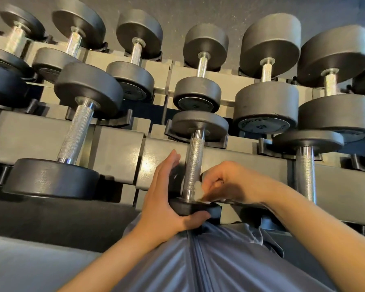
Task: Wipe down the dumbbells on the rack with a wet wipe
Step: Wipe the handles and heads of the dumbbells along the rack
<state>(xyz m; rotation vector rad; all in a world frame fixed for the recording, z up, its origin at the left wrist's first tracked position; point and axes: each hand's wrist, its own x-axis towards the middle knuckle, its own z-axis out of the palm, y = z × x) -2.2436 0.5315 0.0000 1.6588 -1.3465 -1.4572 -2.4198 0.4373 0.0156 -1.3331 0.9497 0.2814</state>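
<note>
I see the grey tiered steel rack loaded with black dumbbells. On its near tier my left hand grips the black-headed, knurled-chrome dumbbell; my right hand pinches the crumpled white wet wipe against its handle.
</note>
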